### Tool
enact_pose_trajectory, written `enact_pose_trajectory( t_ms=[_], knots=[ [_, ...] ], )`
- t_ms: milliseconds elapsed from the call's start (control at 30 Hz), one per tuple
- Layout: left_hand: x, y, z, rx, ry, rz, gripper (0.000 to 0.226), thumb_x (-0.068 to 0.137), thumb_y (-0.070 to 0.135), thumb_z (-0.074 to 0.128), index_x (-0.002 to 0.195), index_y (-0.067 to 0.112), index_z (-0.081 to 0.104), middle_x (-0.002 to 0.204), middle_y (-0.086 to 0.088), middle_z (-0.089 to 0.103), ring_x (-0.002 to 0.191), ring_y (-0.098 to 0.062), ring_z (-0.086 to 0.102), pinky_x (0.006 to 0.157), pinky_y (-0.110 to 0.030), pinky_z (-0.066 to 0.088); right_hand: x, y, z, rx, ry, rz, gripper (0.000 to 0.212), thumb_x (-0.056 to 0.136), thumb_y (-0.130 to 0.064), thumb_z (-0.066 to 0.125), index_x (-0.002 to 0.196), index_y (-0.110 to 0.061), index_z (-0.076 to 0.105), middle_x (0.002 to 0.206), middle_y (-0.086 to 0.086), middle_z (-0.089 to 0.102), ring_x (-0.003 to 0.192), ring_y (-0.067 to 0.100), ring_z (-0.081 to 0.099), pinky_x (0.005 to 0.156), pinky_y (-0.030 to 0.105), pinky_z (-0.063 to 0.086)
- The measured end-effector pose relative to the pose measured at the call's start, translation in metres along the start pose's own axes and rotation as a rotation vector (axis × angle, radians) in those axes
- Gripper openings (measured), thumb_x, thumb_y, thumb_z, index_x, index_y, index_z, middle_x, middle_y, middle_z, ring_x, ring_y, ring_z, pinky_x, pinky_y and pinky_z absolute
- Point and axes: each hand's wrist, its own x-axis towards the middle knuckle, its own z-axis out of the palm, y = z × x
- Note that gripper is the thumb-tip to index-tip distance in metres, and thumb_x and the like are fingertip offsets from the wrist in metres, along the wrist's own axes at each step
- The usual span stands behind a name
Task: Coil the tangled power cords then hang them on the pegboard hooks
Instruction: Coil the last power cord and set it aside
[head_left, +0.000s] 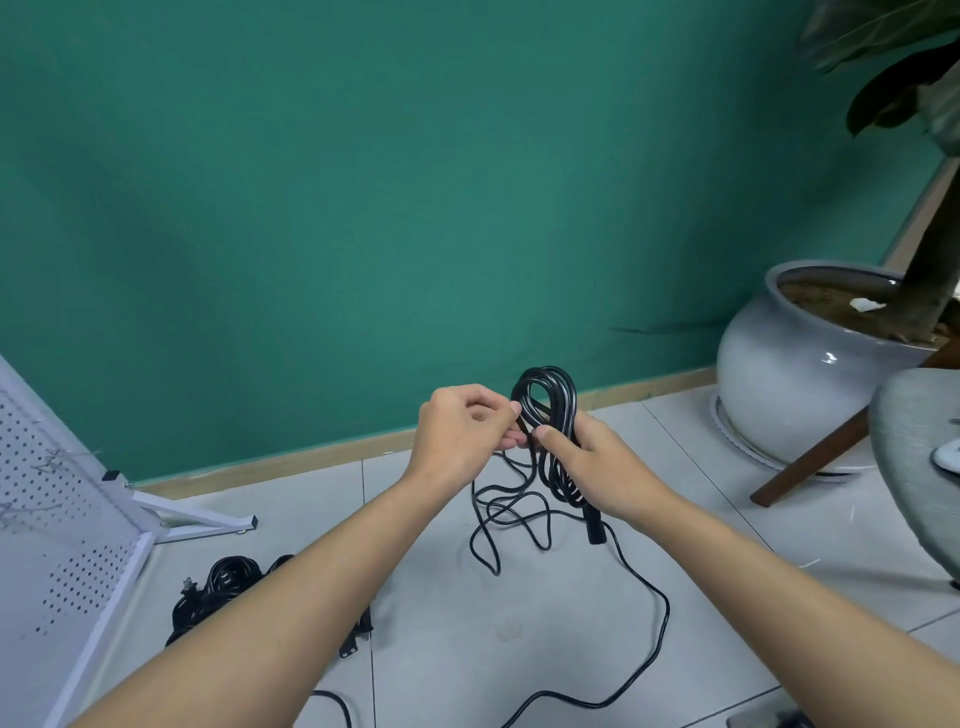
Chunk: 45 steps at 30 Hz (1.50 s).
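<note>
One black power cord is half coiled: several long loops stand bunched together, raised above the floor, between both hands. The right hand grips the bundle at its middle, fingers curled round the back of the loops and the thumb pressed across the front. The left hand touches the bundle from the other side, its fingertips pinching one strand just beside the right thumb. Below the right hand the coil's lower end hangs down, with a black connector dangling beside it. The uncoiled rest of the cord drops in loose tangles onto the pale tiles, then trails in a wide curve toward the bottom edge of the view

A heap of other black cords lies on the floor at lower left, partly hidden by the left forearm, with a plug showing at its edge. Just beside it stands a white pegboard on white feet; thin hooks on it are blurred. A green wall with a wooden skirting runs behind. At right, a pale glazed pot holds a plant, a dark wooden leg slants before it, and a grey rounded seat juts in
</note>
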Motion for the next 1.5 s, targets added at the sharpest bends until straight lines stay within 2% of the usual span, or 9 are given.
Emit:
enact_pose_trajectory(
  t_ms=[233, 400, 533, 633, 767, 900, 1067, 1167, 1500],
  knots=[
    [0.003, 0.002, 0.005, -0.249, -0.062, -0.126, 0.014, 0.096, 0.009, 0.07, 0.095, -0.005, 0.071, 0.083, -0.017, 0.077, 0.079, -0.022, 0.078, 0.072, -0.021, 0.06, 0.001, -0.001, -0.001, 0.028, -0.007, -0.003, 0.014, 0.106, -0.032, 0.051, 0.102, -0.028, 0.063, 0.085, -0.013, 0.066, 0.079, 0.006, 0.059, 0.076, 0.027, 0.046],
    [0.011, -0.024, -0.003, 0.045, -0.166, 0.024, 0.011, 0.099, 0.019, 0.064, 0.097, 0.016, 0.074, 0.097, 0.001, 0.077, 0.098, -0.012, 0.072, 0.088, -0.029, 0.057, 0.003, -0.006, -0.004, 0.189, 0.067, 0.004, 0.013, 0.106, -0.029, 0.055, 0.095, -0.027, 0.061, 0.08, -0.009, 0.056, 0.074, 0.008, 0.051, 0.075, 0.03, 0.044],
    [0.005, -0.058, -0.003, 0.431, -0.559, 0.067, 0.033, 0.096, 0.008, 0.063, 0.126, 0.022, 0.065, 0.129, 0.012, 0.066, 0.122, -0.001, 0.059, 0.092, -0.001, 0.04, 0.005, -0.009, -0.006, 0.342, 0.107, 0.031, 0.016, 0.105, -0.026, 0.057, 0.094, -0.014, 0.06, 0.08, 0.003, 0.051, 0.067, 0.013, 0.046, 0.066, 0.029, 0.04],
    [0.002, -0.071, 0.001, 0.456, -0.665, 0.022, 0.018, 0.1, 0.017, 0.064, 0.116, 0.026, 0.061, 0.123, 0.004, 0.071, 0.111, -0.004, 0.064, 0.093, -0.013, 0.047, 0.006, -0.007, -0.006, 0.355, 0.123, 0.043, 0.025, 0.104, -0.027, 0.058, 0.098, -0.003, 0.058, 0.081, 0.007, 0.047, 0.068, 0.016, 0.042, 0.064, 0.03, 0.036],
    [0.006, -0.068, -0.006, 0.588, -0.598, 0.061, 0.005, 0.105, 0.025, 0.057, 0.101, 0.027, 0.06, 0.099, -0.004, 0.073, 0.069, -0.005, 0.06, 0.067, -0.021, 0.044, 0.005, 0.0, -0.016, 0.105, 0.193, 0.039, 0.029, 0.104, -0.034, 0.056, 0.09, -0.009, 0.055, 0.071, -0.002, 0.046, 0.065, 0.013, 0.043, 0.063, 0.03, 0.037],
    [0.014, -0.056, -0.013, 0.663, -0.367, 0.43, 0.007, 0.102, 0.023, 0.062, 0.102, 0.02, 0.069, 0.093, 0.006, 0.064, 0.076, -0.006, 0.055, 0.074, -0.025, 0.042, 0.002, 0.005, -0.024, -0.243, 0.125, 0.049, 0.023, 0.104, -0.036, 0.054, 0.093, -0.017, 0.059, 0.08, -0.003, 0.062, 0.076, 0.015, 0.057, 0.074, 0.034, 0.046],
    [0.013, -0.033, -0.017, 0.578, -0.185, 0.765, 0.013, 0.095, 0.023, 0.073, 0.103, 0.017, 0.063, 0.098, 0.009, 0.055, 0.084, -0.015, 0.06, 0.079, -0.038, 0.054, -0.006, -0.004, -0.019, -0.233, -0.213, 0.008, 0.016, 0.105, -0.033, 0.057, 0.1, -0.019, 0.065, 0.087, -0.009, 0.074, 0.076, 0.004, 0.065, 0.076, 0.027, 0.05],
    [0.008, -0.023, -0.018, 0.506, -0.162, 0.769, 0.022, 0.089, 0.02, 0.078, 0.097, 0.018, 0.057, 0.094, 0.011, 0.054, 0.086, -0.015, 0.059, 0.079, -0.04, 0.053, -0.009, -0.005, -0.011, -0.171, -0.374, 0.046, 0.015, 0.105, -0.028, 0.058, 0.105, -0.013, 0.061, 0.089, -0.006, 0.076, 0.075, 0.004, 0.067, 0.075, 0.026, 0.051],
    [0.016, -0.032, -0.038, 0.433, -0.055, 0.5, 0.012, 0.092, 0.03, 0.076, 0.098, 0.021, 0.073, 0.092, 0.009, 0.064, 0.089, -0.006, 0.06, 0.08, -0.019, 0.046, -0.01, -0.016, -0.018, -0.204, -0.207, 0.004, 0.02, 0.107, -0.023, 0.052, 0.089, -0.017, 0.059, 0.078, -0.005, 0.07, 0.066, 0.004, 0.06, 0.067, 0.02, 0.047]
  ],
)
